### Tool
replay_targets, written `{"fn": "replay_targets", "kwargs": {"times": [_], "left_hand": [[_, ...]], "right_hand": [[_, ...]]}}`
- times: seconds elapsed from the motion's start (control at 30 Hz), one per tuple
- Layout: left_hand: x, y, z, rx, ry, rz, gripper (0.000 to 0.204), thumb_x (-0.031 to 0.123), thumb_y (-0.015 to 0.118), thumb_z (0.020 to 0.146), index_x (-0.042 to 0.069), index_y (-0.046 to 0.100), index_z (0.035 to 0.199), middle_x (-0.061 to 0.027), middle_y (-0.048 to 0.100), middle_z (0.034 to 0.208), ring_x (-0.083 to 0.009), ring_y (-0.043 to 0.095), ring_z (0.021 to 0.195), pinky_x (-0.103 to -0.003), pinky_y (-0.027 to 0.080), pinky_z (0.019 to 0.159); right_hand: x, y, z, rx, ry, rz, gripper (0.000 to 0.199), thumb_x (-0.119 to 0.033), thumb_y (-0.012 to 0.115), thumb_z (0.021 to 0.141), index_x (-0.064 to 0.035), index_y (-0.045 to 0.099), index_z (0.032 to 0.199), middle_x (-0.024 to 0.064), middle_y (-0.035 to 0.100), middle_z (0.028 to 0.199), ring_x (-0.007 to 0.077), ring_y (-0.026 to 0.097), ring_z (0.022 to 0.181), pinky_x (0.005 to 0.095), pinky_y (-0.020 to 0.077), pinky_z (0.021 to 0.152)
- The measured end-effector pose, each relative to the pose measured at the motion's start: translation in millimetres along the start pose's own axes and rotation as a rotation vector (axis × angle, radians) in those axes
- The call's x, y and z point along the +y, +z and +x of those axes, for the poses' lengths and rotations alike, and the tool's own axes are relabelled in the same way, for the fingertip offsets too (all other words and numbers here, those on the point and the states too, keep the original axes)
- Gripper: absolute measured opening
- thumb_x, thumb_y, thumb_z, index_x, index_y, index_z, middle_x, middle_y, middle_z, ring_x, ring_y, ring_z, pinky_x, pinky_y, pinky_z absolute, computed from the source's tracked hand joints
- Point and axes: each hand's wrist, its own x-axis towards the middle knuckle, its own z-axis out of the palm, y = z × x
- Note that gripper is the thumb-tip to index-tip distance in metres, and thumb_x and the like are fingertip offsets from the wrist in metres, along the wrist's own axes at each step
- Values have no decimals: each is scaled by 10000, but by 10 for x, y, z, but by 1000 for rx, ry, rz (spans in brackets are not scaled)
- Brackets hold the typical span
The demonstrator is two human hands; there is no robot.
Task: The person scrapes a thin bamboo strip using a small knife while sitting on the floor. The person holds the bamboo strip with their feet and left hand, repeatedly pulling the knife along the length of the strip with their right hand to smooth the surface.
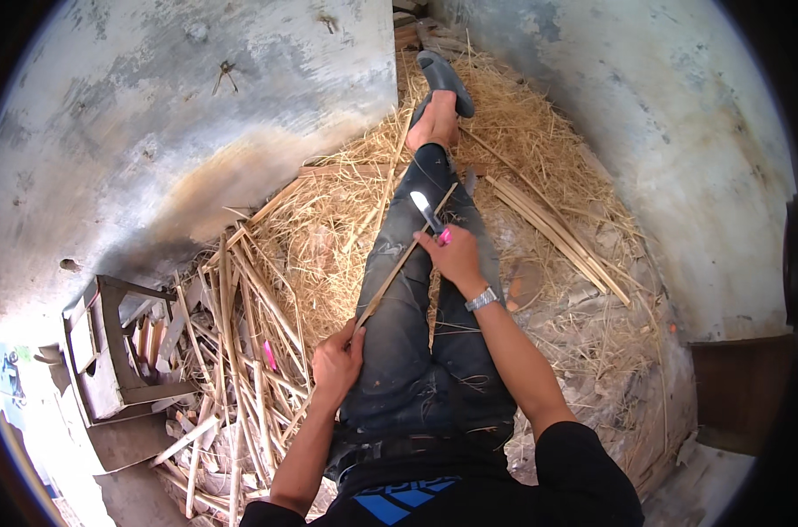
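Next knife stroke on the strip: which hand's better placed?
Right, I'd say: the right hand already grips the knife, close to the strip's far part, while the left hand is occupied holding its near end.

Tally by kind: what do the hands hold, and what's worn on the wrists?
Knife in the right hand: 1
Narrow strip in the left hand: 1
Silver wristwatch on the right wrist: 1
Total: 3

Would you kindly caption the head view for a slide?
Over dark trousers, the left hand holds a slender tan woody strip, the right hand a pink-handled knife.
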Motion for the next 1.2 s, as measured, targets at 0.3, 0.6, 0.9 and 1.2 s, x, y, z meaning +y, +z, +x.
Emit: {"fn": "replay_targets", "kwargs": {"times": [0.3, 0.6, 0.9, 1.2], "left_hand": [[-9, 10, -60, -28, -71, -19, 368, 344, 690, 1003, 72, 767, 1239, -232, 717, 751, -387, 733, 696, -468, 562, 680], [-127, -39, -87, -15, -6, -26, 331, 295, 694, 1000, 74, 768, 1235, -239, 719, 782, -408, 722, 714, -481, 561, 683], [-347, -117, -243, 11, 111, 70, 298, 172, 715, 964, 60, 759, 1237, -212, 734, 867, -395, 726, 784, -463, 569, 723], [-596, -207, -310, 3, 171, 113, 301, 130, 722, 954, 57, 755, 1244, -197, 731, 847, -367, 724, 709, -450, 561, 642]], "right_hand": [[-96, -108, -224, -174, -37, 96, 395, -357, 565, 1074, -9, 605, 890, 228, 681, 757, 481, 661, 742, 524, 504, 689], [-534, -235, -835, -562, -255, -285, 366, -403, 539, 1075, -53, 545, 971, 202, 682, 688, 439, 687, 632, 562, 526, 555], [-65, -210, -312, -346, -158, -433, 403, -496, 494, 1064, -115, 581, 967, 188, 678, 652, 430, 688, 613, 573, 540, 570], [160, -240, 62, -190, -175, -395, 361, -466, 520, 1064, -133, 577, 936, 173, 659, 615, 420, 676, 581, 568, 517, 534]]}}
